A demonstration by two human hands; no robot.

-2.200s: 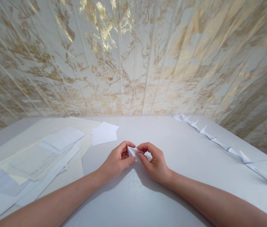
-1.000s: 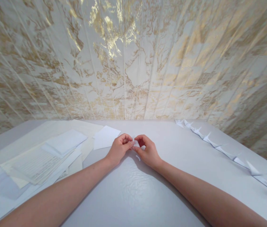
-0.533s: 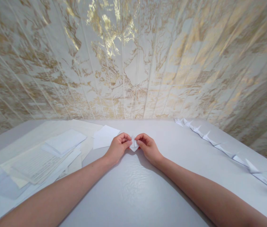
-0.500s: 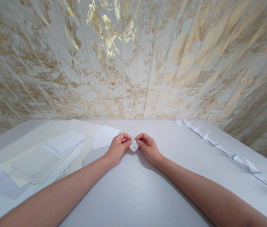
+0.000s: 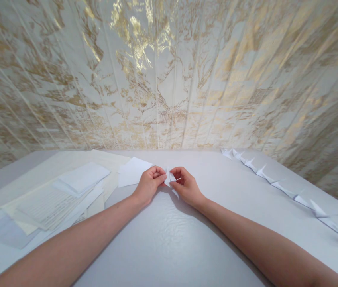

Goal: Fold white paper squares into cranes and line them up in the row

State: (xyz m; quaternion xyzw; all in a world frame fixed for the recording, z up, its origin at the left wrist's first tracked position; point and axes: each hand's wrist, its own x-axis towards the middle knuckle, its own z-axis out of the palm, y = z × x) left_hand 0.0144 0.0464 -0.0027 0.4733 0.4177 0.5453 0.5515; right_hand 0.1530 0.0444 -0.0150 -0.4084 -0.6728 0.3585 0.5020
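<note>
A small piece of folded white paper (image 5: 168,178) is held just above the table, between both hands near the middle of the view. My left hand (image 5: 150,184) pinches its left side between thumb and fingers. On the other side, my right hand (image 5: 187,184) is closed on the paper's right part, thumb against the curled fingers. Pointed flaps stick up and out between the fingertips, and one tip shows below the right thumb. The fingers cover much of the paper, so its full shape is hidden.
A row of folded paper cranes (image 5: 260,172) runs along the table's right side. Loose white sheets (image 5: 83,176) and a printed page (image 5: 49,205) lie in a pile at left. A white sheet (image 5: 133,171) rests behind my left hand. A gold-patterned wall (image 5: 169,79) borders the table (image 5: 163,247).
The folded paper has turned and its flaps have spread; a tip now hangs below my right thumb. My right fingers have shifted slightly, while my left hand stays nearly in place.
</note>
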